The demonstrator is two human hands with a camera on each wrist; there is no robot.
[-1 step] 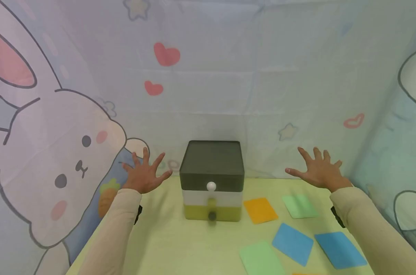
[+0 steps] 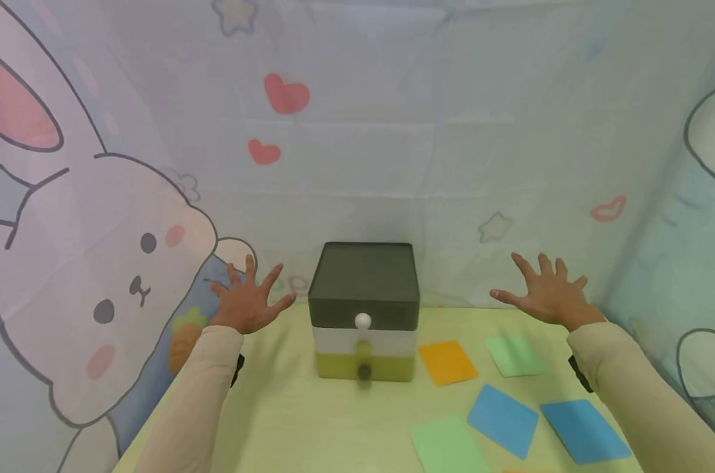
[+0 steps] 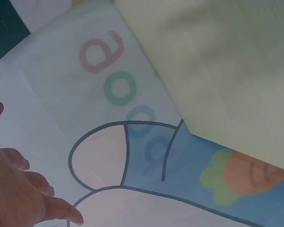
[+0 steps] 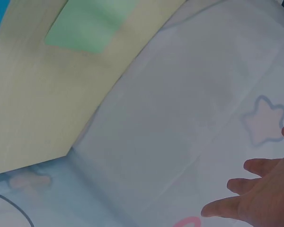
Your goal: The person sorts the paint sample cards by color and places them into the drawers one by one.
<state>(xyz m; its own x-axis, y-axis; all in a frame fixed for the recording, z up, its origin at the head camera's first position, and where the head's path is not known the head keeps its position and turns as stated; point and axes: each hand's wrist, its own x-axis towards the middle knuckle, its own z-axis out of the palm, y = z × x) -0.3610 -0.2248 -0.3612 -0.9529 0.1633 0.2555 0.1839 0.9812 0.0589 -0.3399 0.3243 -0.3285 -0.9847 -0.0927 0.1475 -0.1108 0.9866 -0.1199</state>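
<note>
Both hands (image 2: 248,305) (image 2: 549,297) spread wide; boxy drawer unit (image 2: 363,270), round knobs (image 2: 363,321); flat squarish sheets (image 2: 503,420).

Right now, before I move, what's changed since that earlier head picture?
Nothing has visibly moved, and nothing was taken hold of or let go. The left grip and right grip stay empty, fingers spread, on either side of the box. The box and the colored cards lie as they did.
</note>
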